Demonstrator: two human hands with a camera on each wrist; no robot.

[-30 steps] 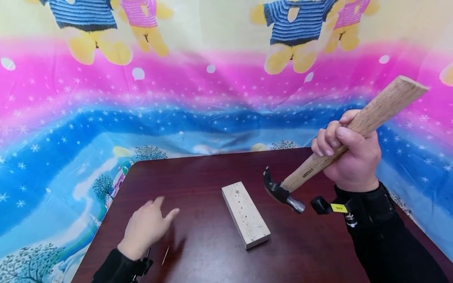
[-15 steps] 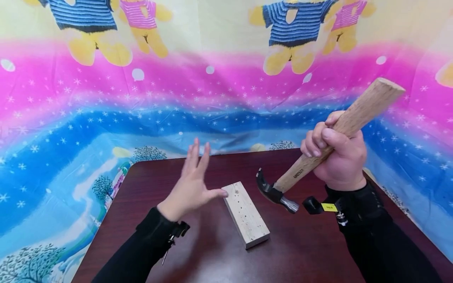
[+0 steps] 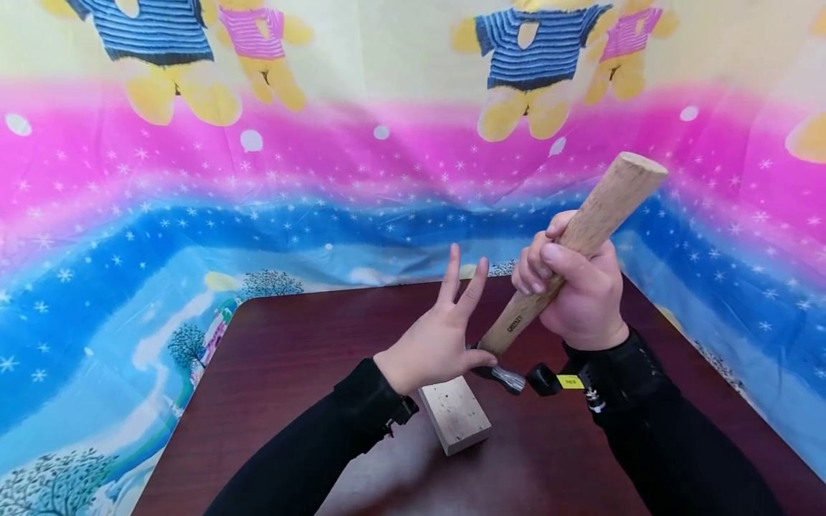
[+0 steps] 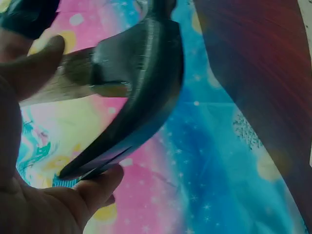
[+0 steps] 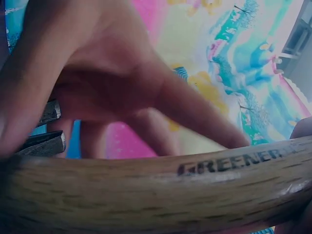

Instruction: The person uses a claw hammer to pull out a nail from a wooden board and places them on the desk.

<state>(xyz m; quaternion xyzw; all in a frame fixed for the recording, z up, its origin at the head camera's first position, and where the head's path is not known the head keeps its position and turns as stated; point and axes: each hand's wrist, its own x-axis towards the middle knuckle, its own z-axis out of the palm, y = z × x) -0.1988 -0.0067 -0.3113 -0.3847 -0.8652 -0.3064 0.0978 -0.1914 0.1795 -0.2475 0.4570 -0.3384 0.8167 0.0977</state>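
Observation:
My right hand (image 3: pixel 581 287) grips the wooden handle of a claw hammer (image 3: pixel 609 201), its butt end up and its dark head low. My left hand (image 3: pixel 429 347) is at the hammer head with fingers spread, the thumb overlapping the head in the head view. In the left wrist view the black claw (image 4: pixel 141 102) passes between the thumb and the fingers (image 4: pixel 100 187). Printed lettering shows on the handle (image 5: pixel 122 190) in the right wrist view. Below lies a pale wooden block (image 3: pixel 454 412) with small dark holes, its far end hidden by my left hand.
The block rests on a dark red-brown table (image 3: pixel 290 344). A patterned cloth (image 3: pixel 361 165) hangs behind and along both sides of the table. Black sleeves and wrist cameras cover both forearms.
My left hand has moved right and up from the table's left side to the hammer head. The right hand has brought the hammer left. My left arm now hides the nail-like thin piece.

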